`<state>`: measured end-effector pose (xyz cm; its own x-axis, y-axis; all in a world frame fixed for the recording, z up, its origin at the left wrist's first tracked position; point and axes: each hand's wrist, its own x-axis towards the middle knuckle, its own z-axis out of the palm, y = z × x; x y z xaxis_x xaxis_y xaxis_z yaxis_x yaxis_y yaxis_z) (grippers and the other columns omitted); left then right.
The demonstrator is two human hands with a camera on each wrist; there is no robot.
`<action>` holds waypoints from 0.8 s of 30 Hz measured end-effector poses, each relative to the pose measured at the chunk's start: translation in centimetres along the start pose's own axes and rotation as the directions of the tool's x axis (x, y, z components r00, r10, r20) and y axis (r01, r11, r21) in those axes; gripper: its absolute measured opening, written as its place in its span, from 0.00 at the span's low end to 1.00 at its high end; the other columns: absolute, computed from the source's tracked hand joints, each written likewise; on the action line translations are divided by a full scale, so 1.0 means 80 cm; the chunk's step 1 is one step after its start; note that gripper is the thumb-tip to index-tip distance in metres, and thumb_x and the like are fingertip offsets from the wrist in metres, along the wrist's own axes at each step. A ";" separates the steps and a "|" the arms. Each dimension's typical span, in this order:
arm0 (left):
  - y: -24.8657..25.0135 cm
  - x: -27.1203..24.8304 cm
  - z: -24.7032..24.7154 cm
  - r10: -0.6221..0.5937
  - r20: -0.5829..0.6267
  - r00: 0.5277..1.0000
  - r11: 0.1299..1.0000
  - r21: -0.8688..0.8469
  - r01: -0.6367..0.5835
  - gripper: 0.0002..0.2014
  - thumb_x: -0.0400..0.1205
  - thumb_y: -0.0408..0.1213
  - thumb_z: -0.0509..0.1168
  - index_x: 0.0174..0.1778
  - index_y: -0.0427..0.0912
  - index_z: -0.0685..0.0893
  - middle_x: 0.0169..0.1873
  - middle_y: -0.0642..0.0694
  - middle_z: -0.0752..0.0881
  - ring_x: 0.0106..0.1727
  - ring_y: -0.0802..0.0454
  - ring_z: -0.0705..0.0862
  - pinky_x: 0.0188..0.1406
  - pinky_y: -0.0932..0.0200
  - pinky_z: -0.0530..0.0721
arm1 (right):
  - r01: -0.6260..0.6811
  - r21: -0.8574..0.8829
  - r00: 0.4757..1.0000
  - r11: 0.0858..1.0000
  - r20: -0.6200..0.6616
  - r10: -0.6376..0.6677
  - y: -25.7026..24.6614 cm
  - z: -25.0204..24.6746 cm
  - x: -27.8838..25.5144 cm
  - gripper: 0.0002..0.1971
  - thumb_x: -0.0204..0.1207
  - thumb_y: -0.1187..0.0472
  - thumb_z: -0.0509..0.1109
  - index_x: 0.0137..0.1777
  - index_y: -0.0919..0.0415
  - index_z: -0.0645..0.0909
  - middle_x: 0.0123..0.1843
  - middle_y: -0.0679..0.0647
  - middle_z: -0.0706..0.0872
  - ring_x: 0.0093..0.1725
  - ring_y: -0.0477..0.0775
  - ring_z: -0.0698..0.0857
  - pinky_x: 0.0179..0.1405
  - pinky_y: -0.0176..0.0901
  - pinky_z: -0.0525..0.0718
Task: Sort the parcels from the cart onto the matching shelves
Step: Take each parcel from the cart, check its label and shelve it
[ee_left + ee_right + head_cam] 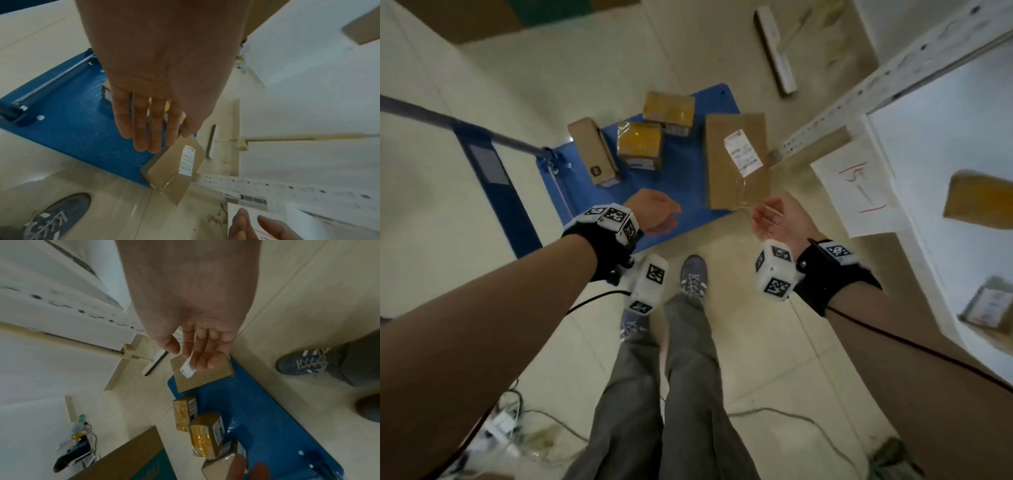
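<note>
Several parcels lie on the blue cart [681, 192]: a long brown box [592, 150], two yellow-taped boxes [640, 145] [669, 111], and a large flat brown parcel [736, 161] with a white label. My left hand [666, 222] hovers over the cart's near edge, fingers straight, holding nothing. My right hand [763, 219] hangs palm-up just short of the flat parcel's near corner, fingers relaxed and empty. In the left wrist view, the fingers [148, 129] stretch above the flat parcel [174, 170]. In the right wrist view, the fingers [203, 353] hover over the flat parcel [205, 379].
A white shelf [914, 212] stands at the right with a paper sign [856, 185] and two parcels [979, 198] [989, 305] on it. The cart handle [465, 126] runs left. A long-handled floor tool [777, 51] lies beyond the cart. Cables [500, 421] lie behind my feet.
</note>
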<state>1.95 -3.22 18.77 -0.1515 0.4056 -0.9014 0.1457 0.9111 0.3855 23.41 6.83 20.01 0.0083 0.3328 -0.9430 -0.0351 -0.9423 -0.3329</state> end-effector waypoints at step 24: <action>-0.065 0.301 0.140 -0.164 0.180 0.970 0.943 -0.260 0.208 0.26 0.89 0.41 0.58 0.83 0.42 0.63 0.79 0.42 0.71 0.71 0.43 0.80 0.66 0.50 0.79 | -0.110 -0.597 0.939 0.795 -0.325 -0.114 0.038 -0.010 0.362 0.19 0.81 0.54 0.66 0.69 0.60 0.76 0.66 0.59 0.79 0.61 0.59 0.77 0.69 0.53 0.78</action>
<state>8.54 1.02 -7.12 0.0057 0.2309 -0.9730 -0.1484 0.9624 0.2275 24.35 13.58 -8.28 0.3369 0.4085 -0.8483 0.5679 -0.8068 -0.1629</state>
